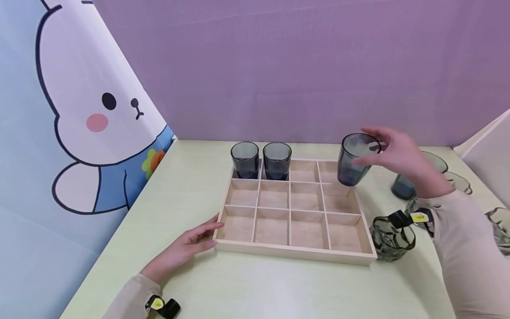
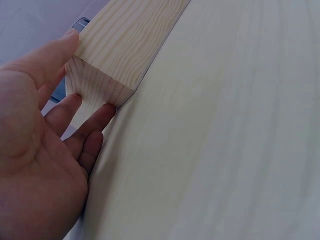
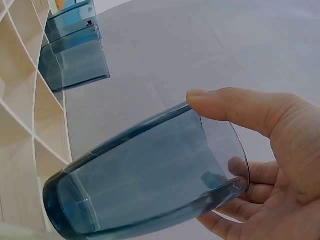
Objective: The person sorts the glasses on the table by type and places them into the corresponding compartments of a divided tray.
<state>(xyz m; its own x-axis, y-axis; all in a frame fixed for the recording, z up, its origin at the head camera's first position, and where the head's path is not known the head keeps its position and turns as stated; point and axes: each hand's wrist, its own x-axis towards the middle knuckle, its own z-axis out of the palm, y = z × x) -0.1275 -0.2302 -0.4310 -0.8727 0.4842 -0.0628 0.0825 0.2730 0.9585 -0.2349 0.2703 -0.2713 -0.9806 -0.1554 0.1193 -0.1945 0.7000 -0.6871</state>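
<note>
My right hand [image 1: 402, 155] grips a dark blue-grey tinted glass [image 1: 354, 161] near its rim, thumb on one side and fingers on the other. The glass tilts slightly, its base over the back right compartment of a wooden divided tray [image 1: 295, 250]. In the right wrist view, the glass [image 3: 135, 170] shows from base to rim. Relaxed fingers of my left hand [image 1: 185, 248] touch the tray's front left corner; the left wrist view shows the fingertips [image 2: 107, 111] against its side panel. Two similar glasses, one leftmost [image 1: 245, 161] and one beside it [image 1: 276, 161], stand upright in the back row.
Right of the tray, a rippled grey-green glass [image 1: 392, 241] stands close to its wall. Another tinted glass [image 1: 403, 187] and several clear ones stand behind the right forearm, partly hidden. A purple cloth backdrop [image 1: 299, 75] rises along the back of the pale table [image 1: 191, 190].
</note>
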